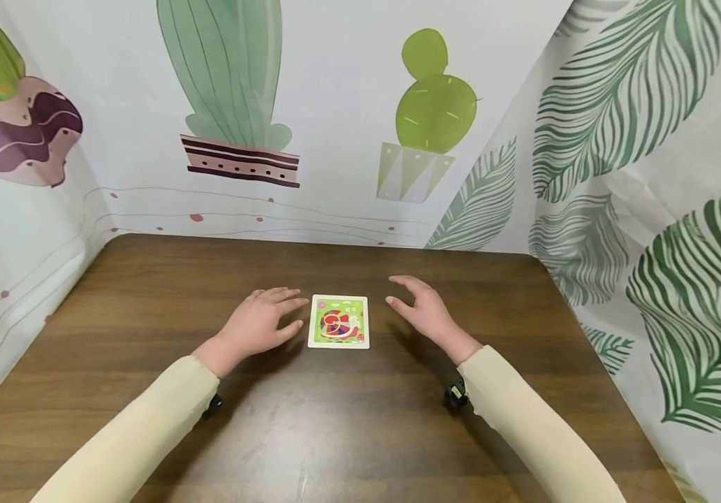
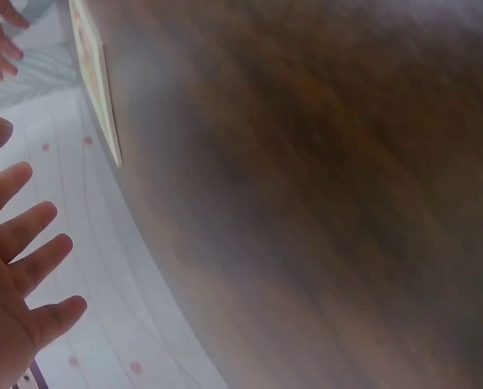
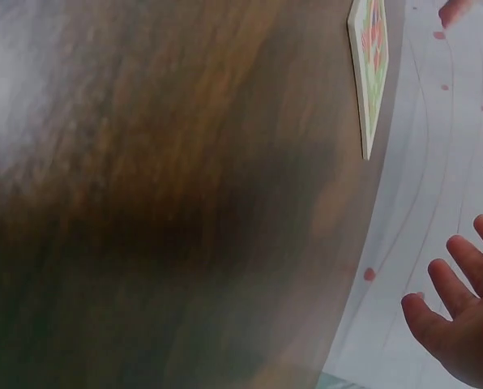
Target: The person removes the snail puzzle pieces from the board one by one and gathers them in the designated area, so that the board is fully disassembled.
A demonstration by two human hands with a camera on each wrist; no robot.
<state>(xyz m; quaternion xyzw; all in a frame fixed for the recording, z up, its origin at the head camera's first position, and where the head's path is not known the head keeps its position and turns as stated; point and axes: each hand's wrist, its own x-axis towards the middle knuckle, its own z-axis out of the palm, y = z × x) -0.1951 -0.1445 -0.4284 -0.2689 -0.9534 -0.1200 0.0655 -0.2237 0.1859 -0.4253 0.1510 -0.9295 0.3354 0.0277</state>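
A small square picture board with a cream border and a colourful snail on green lies flat on the wooden table. In both wrist views the board shows edge-on as a thin slab. My left hand is just left of it, fingers spread and apart from its edge. To the right, across a wider gap, my right hand has its thumb and fingers parted. Neither hand holds anything. The right wrist view shows the right hand's fingers extended and separate.
Behind the table hangs a pale cloth wall printed with cacti. A leaf-patterned cloth borders the right side. Each wrist carries a black device, the right one showing below the cream sleeve.
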